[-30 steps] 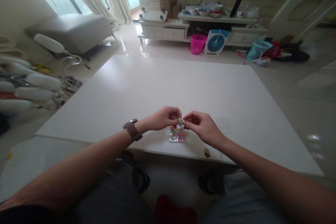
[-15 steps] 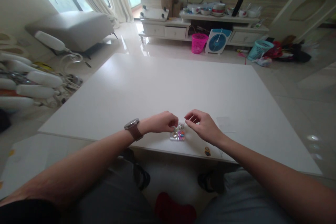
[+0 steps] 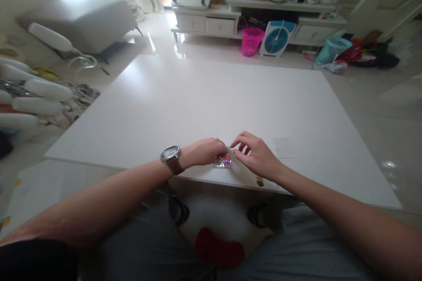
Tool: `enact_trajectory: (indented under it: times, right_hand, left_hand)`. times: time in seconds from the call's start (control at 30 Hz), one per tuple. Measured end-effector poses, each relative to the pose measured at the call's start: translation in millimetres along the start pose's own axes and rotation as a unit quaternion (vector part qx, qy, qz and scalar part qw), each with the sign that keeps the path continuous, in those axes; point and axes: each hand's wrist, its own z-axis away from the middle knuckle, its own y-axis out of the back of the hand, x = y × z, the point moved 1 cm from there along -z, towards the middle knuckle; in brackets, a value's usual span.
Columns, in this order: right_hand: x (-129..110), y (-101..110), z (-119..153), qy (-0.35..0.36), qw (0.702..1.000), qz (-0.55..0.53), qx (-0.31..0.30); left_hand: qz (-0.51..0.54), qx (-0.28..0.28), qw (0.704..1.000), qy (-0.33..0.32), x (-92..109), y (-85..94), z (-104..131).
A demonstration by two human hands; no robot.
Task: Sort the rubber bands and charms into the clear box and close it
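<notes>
A small clear compartment box [image 3: 217, 166] lies near the front edge of the white table [image 3: 198, 101]. Colourful little pieces [image 3: 227, 161] show in one of its compartments. Over the box is my left hand [image 3: 209, 151], its fingers curled in and pressed together at the upper compartments. Whatever they may grip is hidden. Just right of the box, my right hand [image 3: 255, 153] has its thumb and forefinger apart, with the tips close to the upper right corner and nothing visible between them. A small yellow-and-dark cartoon figure [image 3: 260, 181] lies below my right hand.
A thin clear sheet [image 3: 281, 145] lies on the table right of my right hand. Beyond the table stand a pink basket [image 3: 252, 43], a blue-and-white fan [image 3: 277, 39] and a teal basket [image 3: 332, 50]. White padded objects [image 3: 48, 92] are stacked at left.
My left hand has shifted right across the box, from the left compartments to the upper right one, and now covers more of it. My right hand stays close by. The view has tilted slightly down.
</notes>
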Motion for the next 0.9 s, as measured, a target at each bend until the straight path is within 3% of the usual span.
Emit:
enact_trajectory:
  times: [0.43,0.53,0.7,0.9]
  right_hand:
    - [3,-5,-1,-0.009,0.999,0.022,-0.045]
    - [6,-9,1,-0.011,0.993,0.073,-0.093]
    - [1,-17,9,0.046,0.966,0.165,-0.196]
    - [1,-26,16,0.043,0.938,0.241,-0.247]
  left_hand:
    - [0.006,0.003,1.0,0.003,6,13.7,8]
    - [-0.005,0.002,1.0,0.009,0,16.6,9]
    - [-0.024,0.012,0.999,0.045,-11,22.4,14]
    - [-0.029,0.008,0.997,0.065,-11,30.3,17]
